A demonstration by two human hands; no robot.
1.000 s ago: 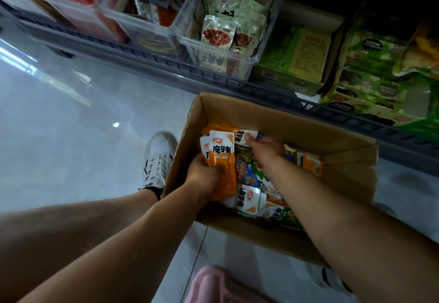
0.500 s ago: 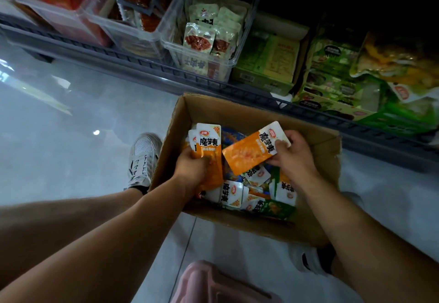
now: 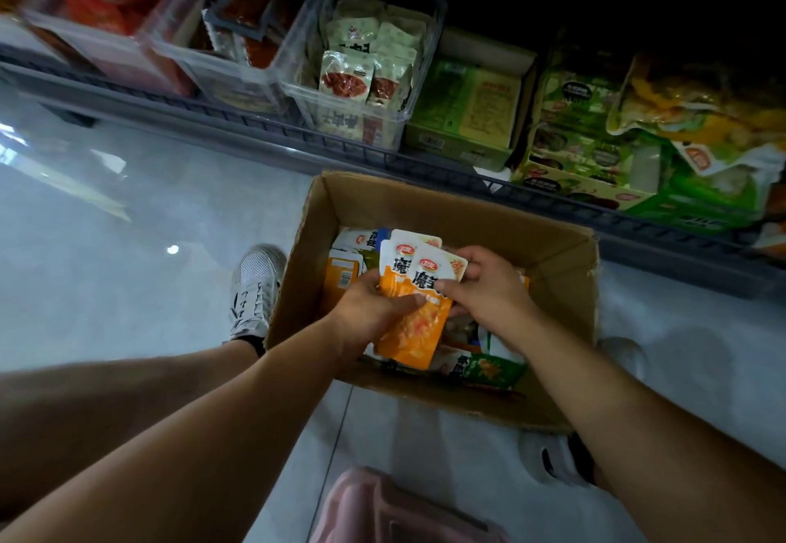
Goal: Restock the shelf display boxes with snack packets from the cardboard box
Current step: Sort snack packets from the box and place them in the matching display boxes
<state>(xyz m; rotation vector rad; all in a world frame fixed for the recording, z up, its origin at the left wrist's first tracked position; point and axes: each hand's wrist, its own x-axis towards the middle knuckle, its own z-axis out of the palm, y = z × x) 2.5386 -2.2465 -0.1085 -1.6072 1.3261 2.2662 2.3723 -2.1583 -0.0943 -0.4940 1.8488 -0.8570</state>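
By the shelf (image 3: 255,134), over the cardboard box (image 3: 489,219), laid the orange packet (image 3: 421,329) from the right hand (image 3: 489,300) onto the stack (image 3: 400,255) in the left hand (image 3: 365,312), with fingers (image 3: 408,302) of both gripping it, building a handful for restocking.

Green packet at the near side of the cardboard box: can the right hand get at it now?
Probably yes, once it lets go. The green packet lies uncovered in the cardboard box, just beneath the right hand, whose fingers now pinch the orange packets the left hand holds.
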